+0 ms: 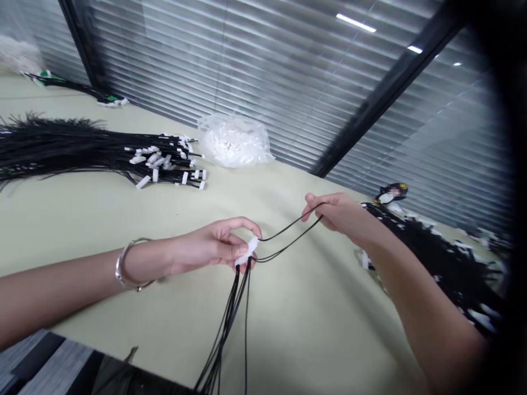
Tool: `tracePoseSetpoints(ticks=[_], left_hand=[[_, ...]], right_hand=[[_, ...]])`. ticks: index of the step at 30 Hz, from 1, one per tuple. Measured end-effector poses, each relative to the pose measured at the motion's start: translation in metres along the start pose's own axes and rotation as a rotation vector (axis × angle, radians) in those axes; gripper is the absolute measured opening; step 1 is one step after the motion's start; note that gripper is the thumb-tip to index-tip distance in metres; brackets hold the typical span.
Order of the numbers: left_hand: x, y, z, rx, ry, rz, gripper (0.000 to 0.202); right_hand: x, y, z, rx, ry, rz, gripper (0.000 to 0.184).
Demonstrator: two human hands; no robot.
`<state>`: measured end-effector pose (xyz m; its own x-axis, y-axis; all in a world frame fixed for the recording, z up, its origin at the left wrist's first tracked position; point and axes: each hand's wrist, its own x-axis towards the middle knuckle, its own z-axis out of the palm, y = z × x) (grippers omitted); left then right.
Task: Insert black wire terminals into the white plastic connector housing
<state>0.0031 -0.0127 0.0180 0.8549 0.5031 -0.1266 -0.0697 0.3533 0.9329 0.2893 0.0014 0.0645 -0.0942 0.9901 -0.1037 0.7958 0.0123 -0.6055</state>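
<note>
Between the thumb and fingers of my left hand is a white plastic connector, held tilted above the table. Several thin black wires run from it down past the table's front edge. A few more black wires stretch from the connector to my right hand, which is up and to the right. They pass at its fingers, which are closed around them; the wire ends are hidden behind that hand.
On the pale table, a large bundle of black wires with white connectors lies at left. A clear plastic bag of small white parts sits at the back. More black cables cover the right side. Blinds rise behind.
</note>
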Motion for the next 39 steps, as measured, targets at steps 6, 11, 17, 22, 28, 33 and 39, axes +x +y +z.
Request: tracePoseSetpoints(ticks=[6, 11, 17, 22, 28, 33, 39], left_hand=[[0.001, -0.003, 0.000, 0.004, -0.002, 0.014, 0.026], [0.001, -0.002, 0.000, 0.018, -0.031, 0.035, 0.024], [0.000, -0.001, -0.002, -0.060, -0.035, 0.075, 0.025], [-0.003, 0.000, -0.001, -0.161, -0.055, 0.117, 0.026], [-0.003, 0.001, 0.001, -0.189, -0.041, 0.141, 0.025], [-0.004, 0.000, 0.001, -0.199, -0.023, 0.147, 0.027], [-0.002, -0.001, -0.001, -0.218, 0.011, 0.152, 0.026]], right_hand=[[0.008, -0.002, 0.017, 0.616, -0.170, 0.054, 0.044], [0.007, -0.012, 0.034, 0.927, -0.285, 0.010, 0.042], [0.004, -0.021, 0.049, 1.055, -0.200, -0.005, 0.052], [-0.007, -0.033, 0.056, 0.823, 0.057, -0.050, 0.039], [-0.048, -0.063, 0.063, 0.012, 0.666, -0.641, 0.009], [-0.069, -0.078, 0.073, -0.282, 0.549, -0.909, 0.016], [-0.068, -0.072, 0.086, -0.356, 0.469, -0.834, 0.017]])
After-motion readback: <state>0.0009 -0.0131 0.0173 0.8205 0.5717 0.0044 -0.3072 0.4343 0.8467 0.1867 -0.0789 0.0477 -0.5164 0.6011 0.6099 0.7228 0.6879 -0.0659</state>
